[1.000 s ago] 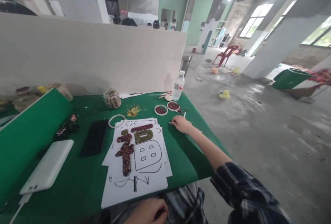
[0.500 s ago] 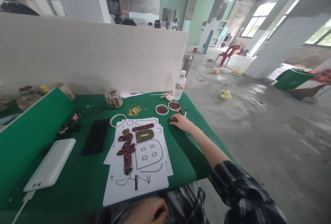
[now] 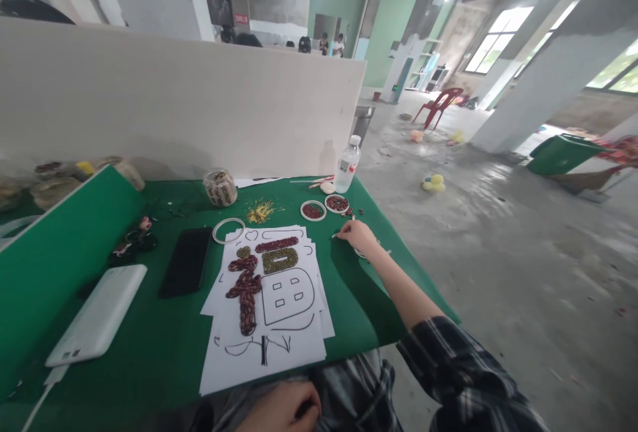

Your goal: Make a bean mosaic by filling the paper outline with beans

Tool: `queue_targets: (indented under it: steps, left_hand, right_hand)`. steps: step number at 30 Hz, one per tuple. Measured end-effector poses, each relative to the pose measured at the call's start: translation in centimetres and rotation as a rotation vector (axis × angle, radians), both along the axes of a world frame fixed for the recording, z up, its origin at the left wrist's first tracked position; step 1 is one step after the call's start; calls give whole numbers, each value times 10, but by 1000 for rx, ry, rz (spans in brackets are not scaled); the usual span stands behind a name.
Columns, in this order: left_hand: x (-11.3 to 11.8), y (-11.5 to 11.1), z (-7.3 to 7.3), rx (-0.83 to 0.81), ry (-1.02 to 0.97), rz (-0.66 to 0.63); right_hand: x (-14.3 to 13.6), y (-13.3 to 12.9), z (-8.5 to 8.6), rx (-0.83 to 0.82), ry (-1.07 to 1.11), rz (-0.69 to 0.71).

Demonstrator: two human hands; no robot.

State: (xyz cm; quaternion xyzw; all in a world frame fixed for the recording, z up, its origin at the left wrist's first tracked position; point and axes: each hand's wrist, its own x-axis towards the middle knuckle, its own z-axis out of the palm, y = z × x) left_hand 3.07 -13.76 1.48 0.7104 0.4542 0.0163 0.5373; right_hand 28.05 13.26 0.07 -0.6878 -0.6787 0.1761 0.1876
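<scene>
My right hand (image 3: pixel 357 235) is over the right side of the green table, fingers pinched together. A small white tip shows at the fingertips; what it belongs to is hidden. Partly under my wrist lies a white-rimmed round lid (image 3: pixel 363 254). Just beyond the hand are two shallow lids of red beans, one nearer (image 3: pixel 314 211) and one farther right (image 3: pixel 337 204). Left of the hand lies a stack of paper (image 3: pixel 312 345) with a drawn character, partly covered in dark red beans (image 3: pixel 248 312) and green beans (image 3: pixel 280 260). My left hand (image 3: pixel 284 408) rests curled at my lap, nothing visible in it.
Around the paper are a white ring (image 3: pixel 228 230), yellow crumbs (image 3: pixel 260 211), a jar (image 3: pixel 220 188), and a black phone (image 3: pixel 186 263). A white power bank (image 3: pixel 97 316) lies left. A water bottle (image 3: pixel 347 166) stands by the white partition (image 3: pixel 174 100).
My right hand has shifted slightly right, uncovering more of the white tip at its fingertips. The left hand stays at my lap; the beans on the paper look the same.
</scene>
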Motion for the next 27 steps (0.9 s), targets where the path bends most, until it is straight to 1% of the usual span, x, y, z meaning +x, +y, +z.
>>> queue_targets:
  steps: [5,13,16,20,22,27]
  left_hand:
    - [-4,-2,-10,-30,-27,-19]
    - [0,-1,-12,25,14,-27]
    - [0,-2,-8,11,28,-34]
    - [0,-2,7,-54,55,-41]
    - [0,-2,11,-80,62,-45]
    - [0,-3,7,-48,60,-38]
  right_hand:
    - [-1,-3,3,-20,-25,63]
    - [-6,-1,8,-92,-94,82]
    - [-6,-1,8,-105,-84,85]
    - [-6,-5,8,-104,-43,86]
    - [-6,-7,8,-98,-15,81]
    - [-10,-11,8,-98,21,67]
